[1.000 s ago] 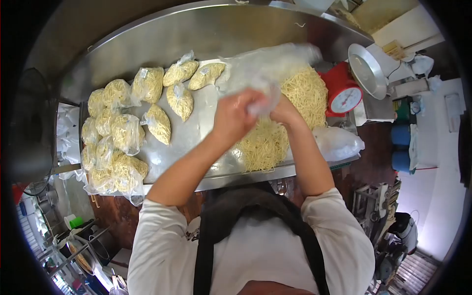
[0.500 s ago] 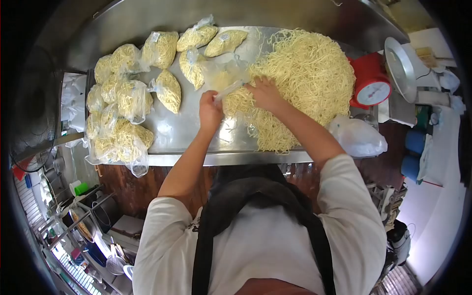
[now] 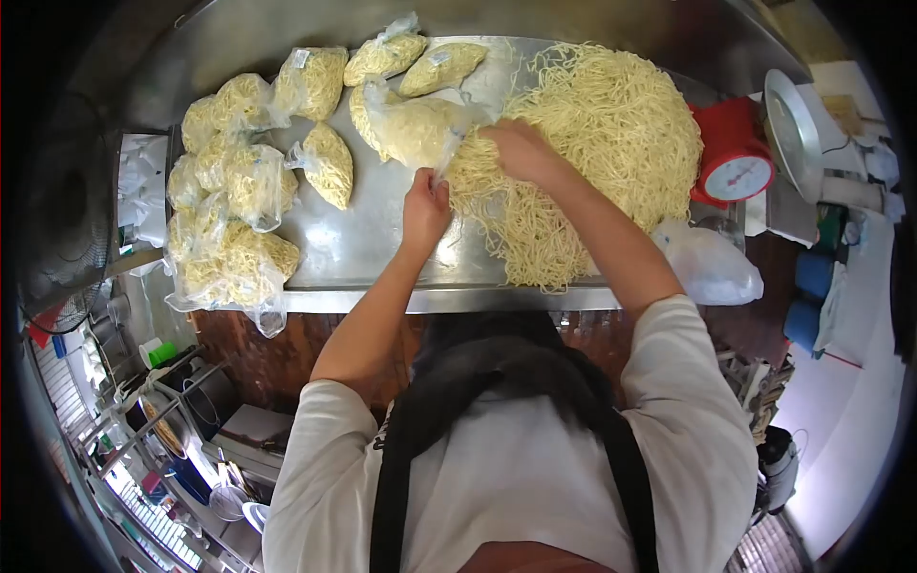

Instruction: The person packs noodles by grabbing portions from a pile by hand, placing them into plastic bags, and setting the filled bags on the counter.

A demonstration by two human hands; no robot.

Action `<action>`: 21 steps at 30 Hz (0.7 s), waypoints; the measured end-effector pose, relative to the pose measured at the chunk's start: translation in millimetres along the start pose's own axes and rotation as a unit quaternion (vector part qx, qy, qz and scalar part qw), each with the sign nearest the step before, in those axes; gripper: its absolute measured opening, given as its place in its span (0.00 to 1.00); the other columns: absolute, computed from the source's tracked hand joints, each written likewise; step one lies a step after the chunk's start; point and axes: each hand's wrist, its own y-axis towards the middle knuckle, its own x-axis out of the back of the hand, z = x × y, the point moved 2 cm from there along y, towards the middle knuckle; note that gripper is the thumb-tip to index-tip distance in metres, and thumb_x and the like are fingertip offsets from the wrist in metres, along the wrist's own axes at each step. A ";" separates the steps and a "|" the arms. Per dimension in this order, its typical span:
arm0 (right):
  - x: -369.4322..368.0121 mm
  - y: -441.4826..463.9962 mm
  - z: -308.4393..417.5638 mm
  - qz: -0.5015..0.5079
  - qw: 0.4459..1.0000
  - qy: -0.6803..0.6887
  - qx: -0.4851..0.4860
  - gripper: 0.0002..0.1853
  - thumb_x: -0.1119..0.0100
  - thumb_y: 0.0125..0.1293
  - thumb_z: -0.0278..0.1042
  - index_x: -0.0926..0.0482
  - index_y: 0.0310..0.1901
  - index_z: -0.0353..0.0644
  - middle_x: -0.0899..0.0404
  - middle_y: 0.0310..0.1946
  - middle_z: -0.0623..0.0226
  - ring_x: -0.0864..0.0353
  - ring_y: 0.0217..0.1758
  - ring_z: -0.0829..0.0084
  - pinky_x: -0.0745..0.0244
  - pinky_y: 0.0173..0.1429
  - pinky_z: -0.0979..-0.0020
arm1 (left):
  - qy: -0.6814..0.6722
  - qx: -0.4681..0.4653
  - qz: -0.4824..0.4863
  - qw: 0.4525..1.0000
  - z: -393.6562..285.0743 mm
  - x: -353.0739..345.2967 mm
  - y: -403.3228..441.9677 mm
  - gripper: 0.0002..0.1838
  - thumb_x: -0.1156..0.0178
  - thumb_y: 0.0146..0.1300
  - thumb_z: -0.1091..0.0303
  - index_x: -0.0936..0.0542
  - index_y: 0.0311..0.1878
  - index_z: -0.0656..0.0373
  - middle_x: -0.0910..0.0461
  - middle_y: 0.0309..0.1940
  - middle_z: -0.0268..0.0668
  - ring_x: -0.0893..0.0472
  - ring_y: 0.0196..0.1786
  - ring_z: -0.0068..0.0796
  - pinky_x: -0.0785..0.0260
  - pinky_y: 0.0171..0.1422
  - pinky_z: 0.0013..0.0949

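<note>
My left hand [image 3: 427,208] is closed on the near edge of a clear plastic bag [image 3: 416,132], which lies toward the left of the noodle pile with noodles showing through it. My right hand [image 3: 519,151] is at the bag's right side, over the left part of the loose pale noodles [image 3: 611,134]; its fingers curl down, and whether they hold noodles or the bag's edge is hidden. Just behind the bag, two filled bags [image 3: 442,69] rest on the steel table [image 3: 358,250]. Another filled bag [image 3: 328,165] lies left of my left hand.
Several filled noodle bags [image 3: 256,183] are grouped at the table's left end. At the right stand a red scale [image 3: 734,153] with a metal pan [image 3: 792,134] and a white plastic bag [image 3: 709,264]. A raised steel edge runs along the back.
A second ago the bag was a blur held up between both hands. It now lies on the table, fuller than half a second ago, and my right hand has curled its fingers beside it.
</note>
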 end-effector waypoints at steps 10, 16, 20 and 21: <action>-66.7 66.9 0.6 0.243 0.895 0.344 -0.149 0.15 0.42 0.62 0.32 0.24 0.50 0.43 0.19 0.43 0.59 0.19 0.43 0.68 0.23 0.45 0.69 | -0.020 -0.136 0.086 0.987 -47.6 -31.6 -6.0 0.09 0.49 0.65 0.77 0.30 0.48 0.61 0.20 0.31 0.52 0.19 0.37 0.57 0.28 0.42 0.49; -40.8 28.9 8.0 0.155 0.718 0.639 -0.229 0.20 0.46 0.67 0.37 0.27 0.59 0.43 0.18 0.42 0.59 0.19 0.40 0.68 0.22 0.42 0.66 | -0.154 -0.059 0.287 0.944 -68.2 -24.9 -5.0 0.14 0.39 0.66 0.73 0.29 0.53 0.59 0.22 0.35 0.34 0.19 0.42 0.25 0.27 0.49 0.29; 2.0 -33.9 -16.0 -0.015 0.923 0.382 0.043 0.24 0.42 0.62 0.27 0.27 0.62 0.43 0.17 0.42 0.54 0.18 0.39 0.65 0.21 0.43 0.64 | 0.110 -0.262 0.161 0.945 -82.5 9.5 44.0 0.31 0.27 0.51 0.73 0.30 0.59 0.59 0.26 0.55 0.47 0.25 0.60 0.42 0.33 0.66 0.44; 10.9 -47.1 -23.3 0.028 0.929 0.367 -0.035 0.25 0.41 0.60 0.26 0.26 0.62 0.42 0.18 0.43 0.53 0.18 0.40 0.63 0.21 0.45 0.64 | 0.137 -0.313 0.129 0.931 -79.1 -4.2 50.7 0.37 0.25 0.45 0.66 0.30 0.60 0.58 0.31 0.62 0.52 0.34 0.69 0.51 0.41 0.73 0.49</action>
